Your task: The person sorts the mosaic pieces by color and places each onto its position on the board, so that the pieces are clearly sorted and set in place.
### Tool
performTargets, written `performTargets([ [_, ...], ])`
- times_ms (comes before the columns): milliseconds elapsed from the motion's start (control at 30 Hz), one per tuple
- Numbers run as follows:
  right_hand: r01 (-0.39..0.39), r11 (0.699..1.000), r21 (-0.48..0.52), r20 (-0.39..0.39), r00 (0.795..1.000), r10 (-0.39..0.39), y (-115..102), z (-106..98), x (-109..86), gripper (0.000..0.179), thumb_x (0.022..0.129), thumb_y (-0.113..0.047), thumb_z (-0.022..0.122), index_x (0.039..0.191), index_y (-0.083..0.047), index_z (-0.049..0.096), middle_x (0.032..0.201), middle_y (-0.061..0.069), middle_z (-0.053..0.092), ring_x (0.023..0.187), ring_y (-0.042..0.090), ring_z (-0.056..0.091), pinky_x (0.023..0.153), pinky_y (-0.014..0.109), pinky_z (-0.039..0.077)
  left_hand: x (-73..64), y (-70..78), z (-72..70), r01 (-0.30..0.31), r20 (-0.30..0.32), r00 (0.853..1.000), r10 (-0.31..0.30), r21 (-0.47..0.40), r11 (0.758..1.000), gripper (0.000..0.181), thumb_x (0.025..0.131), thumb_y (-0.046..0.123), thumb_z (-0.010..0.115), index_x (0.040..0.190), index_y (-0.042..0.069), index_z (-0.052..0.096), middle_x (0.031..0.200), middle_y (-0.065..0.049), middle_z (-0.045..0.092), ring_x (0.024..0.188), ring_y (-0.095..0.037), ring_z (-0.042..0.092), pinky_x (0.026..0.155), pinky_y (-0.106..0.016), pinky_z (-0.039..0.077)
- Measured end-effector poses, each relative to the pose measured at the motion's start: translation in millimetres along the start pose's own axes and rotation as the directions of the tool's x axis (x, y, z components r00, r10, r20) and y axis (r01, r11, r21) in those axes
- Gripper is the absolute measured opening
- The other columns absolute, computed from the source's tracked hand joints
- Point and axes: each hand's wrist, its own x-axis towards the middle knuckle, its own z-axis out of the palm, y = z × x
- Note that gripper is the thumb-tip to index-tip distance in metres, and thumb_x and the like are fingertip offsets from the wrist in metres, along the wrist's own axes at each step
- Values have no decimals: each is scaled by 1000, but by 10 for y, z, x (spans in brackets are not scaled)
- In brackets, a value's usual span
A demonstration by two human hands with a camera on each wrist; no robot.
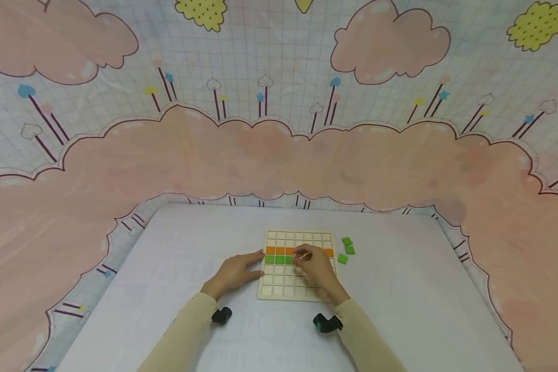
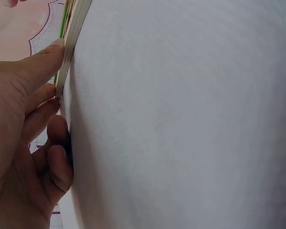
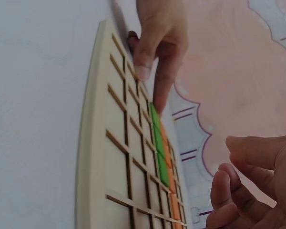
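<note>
A light wooden grid board lies on the white table, with a row of orange tiles across it. Just below that row, three green tiles fill the cells at the left. My left hand touches the board's left edge with its thumb and fingertips, beside the coloured rows. Over the middle of the board is my right hand, its thumb and index finger bent towards each other near the third green tile. In the right wrist view no tile shows between the right hand's fingertips.
Three loose green tiles lie on the table right of the board. White table surface surrounds it. A patterned cloth with pink clouds hangs behind and around the table. A dark device is worn at each wrist.
</note>
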Motion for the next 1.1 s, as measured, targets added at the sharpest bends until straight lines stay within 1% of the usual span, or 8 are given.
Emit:
performTargets([
  [167,24,1000,20,-3,1000,-24,-51,-92,-44,18,89,-17,72,106,-10,72,95,0,68,83,14,63,71,27,54,0,-16,21,-10,-10,1000,10,0,1000,60,90,46,67,143,24,52,153,9,45,138,-29,48,113,-50,41],
  [300,44,999,7,-25,999,-44,-81,-158,-84,16,89,-17,73,104,-14,73,94,-1,69,85,14,63,72,28,54,-1,-17,20,-9,2,1000,9,-2,1000,60,90,46,67,144,24,51,153,10,44,139,-28,48,114,-50,40],
  [533,73,997,-12,-55,996,-73,-83,-294,-120,19,88,-16,74,105,-10,73,95,0,70,87,17,64,73,28,56,9,-1,-3,-1,8,1000,1,-9,1000,59,91,46,66,144,24,51,154,9,44,140,-27,46,115,-50,39],
  [667,64,998,-21,-68,996,-65,-57,-387,-115,18,88,-15,74,106,-10,72,96,1,70,88,17,64,73,27,55,18,0,-17,4,9,1000,-4,1,1000,60,91,46,66,145,25,50,154,10,43,140,-27,46,115,-50,39],
  [833,31,999,-16,-91,995,-33,-18,-517,-117,21,88,-15,73,108,-9,72,98,4,69,90,20,63,70,25,54,34,0,-32,19,16,1000,-20,12,1000,61,91,47,66,145,26,49,154,10,43,140,-27,46,116,-49,38],
  [933,26,1000,-17,-105,994,-27,24,-587,-119,21,89,-16,73,109,-9,72,99,6,69,91,22,64,70,25,54,36,2,-30,17,12,1000,-17,14,1000,61,90,46,67,145,25,50,154,9,44,139,-28,47,115,-50,39],
  [1100,9,998,-64,-123,992,-16,114,-688,-129,21,90,-17,72,110,-10,71,102,8,69,92,23,64,69,24,54,21,4,-5,24,19,1000,-24,-8,1000,61,90,46,68,144,26,50,154,10,44,140,-27,46,116,-50,38],
])
